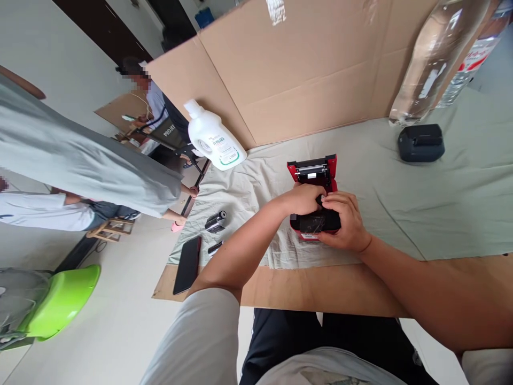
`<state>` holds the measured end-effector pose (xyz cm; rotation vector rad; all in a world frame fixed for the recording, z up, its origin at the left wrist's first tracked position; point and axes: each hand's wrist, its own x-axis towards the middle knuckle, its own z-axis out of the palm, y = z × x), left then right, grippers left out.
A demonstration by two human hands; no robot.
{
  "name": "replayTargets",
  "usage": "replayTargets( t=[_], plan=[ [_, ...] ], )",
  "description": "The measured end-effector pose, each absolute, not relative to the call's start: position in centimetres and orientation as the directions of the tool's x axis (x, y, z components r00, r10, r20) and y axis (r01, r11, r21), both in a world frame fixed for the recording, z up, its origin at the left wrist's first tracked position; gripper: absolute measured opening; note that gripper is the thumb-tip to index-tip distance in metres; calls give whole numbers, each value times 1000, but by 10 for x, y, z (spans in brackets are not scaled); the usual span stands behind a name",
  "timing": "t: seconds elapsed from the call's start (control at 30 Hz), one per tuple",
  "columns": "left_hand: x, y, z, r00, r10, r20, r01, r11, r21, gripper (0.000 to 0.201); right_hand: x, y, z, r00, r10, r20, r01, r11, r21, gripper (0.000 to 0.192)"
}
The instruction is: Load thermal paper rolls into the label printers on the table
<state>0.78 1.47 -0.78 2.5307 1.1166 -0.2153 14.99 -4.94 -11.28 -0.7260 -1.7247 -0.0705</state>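
A red and black device that looks like a small label printer (312, 225) sits on the cloth in front of me, its hinged lid (311, 170) raised to show a metal roller. My left hand (306, 199) reaches into the opening from the left, fingers curled down; what they hold is hidden. Around the right side of the printer wraps my right hand (348, 223), thumb along the front edge and fingers on top near the left fingertips. A small black part shows between the two hands.
To the left lie a black roll (215, 221), a smaller dark cylinder (215, 248) and a phone (187, 264). A white detergent bottle (216, 136) leans by the cardboard panel (304, 80). On the right are a dark case (420, 143) and clear bottles (430, 64). Other people are at left.
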Motion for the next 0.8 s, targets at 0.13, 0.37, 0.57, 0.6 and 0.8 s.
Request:
replayTargets(
  t=[0.13, 0.37, 0.57, 0.6, 0.8],
  plan=[
    [10, 15, -8, 658, 685, -313, 753, -596, 278, 29, 149, -50, -113, -70, 414, 907, 466, 818, -337, 69],
    [21, 21, -15, 582, 711, -394, 809, -556, 191, 19, 149, -50, -111, -78, 425, 902, 470, 814, -343, 68],
    [8, 10, -26, 584, 806, -94, 761, -504, 409, 18, 150, -52, -106, -153, 362, 920, 483, 839, -250, 25],
    [4, 7, -28, 567, 823, 31, 714, -510, 480, 14, 150, -52, -106, -157, 363, 918, 489, 836, -247, 23],
    [-26, 11, -35, 227, 726, 648, 576, -637, 512, 47, 152, -53, -106, -179, 345, 922, 482, 847, -223, 23]
  ],
)
